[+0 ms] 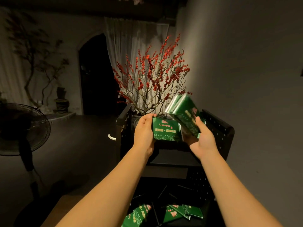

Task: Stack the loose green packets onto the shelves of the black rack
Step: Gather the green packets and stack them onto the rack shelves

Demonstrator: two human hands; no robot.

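At the centre of the frame both hands are raised over the top of the black rack, each with green packets. The left hand grips one packet by its left edge, thumb on top and fingers curled beneath; the packet lies nearly flat, its long axis running left to right, printed face up. The right hand clamps a small bundle of packets from below, tilted so its long axis climbs toward the upper left, silvery edges uppermost; motion blur softens it. The two loads almost touch, the bundle just right of and above the single packet, and the rack's top shelf lies directly beneath them, so either hand is about equally near it.

More loose green packets lie scattered at the bottom centre of the frame, on a dark lower surface well below the hands.

The packets carry gold lettering and a red emblem, too blurred to read. Behind the rack stands a red-berried branch arrangement; a floor fan sits at the left edge.
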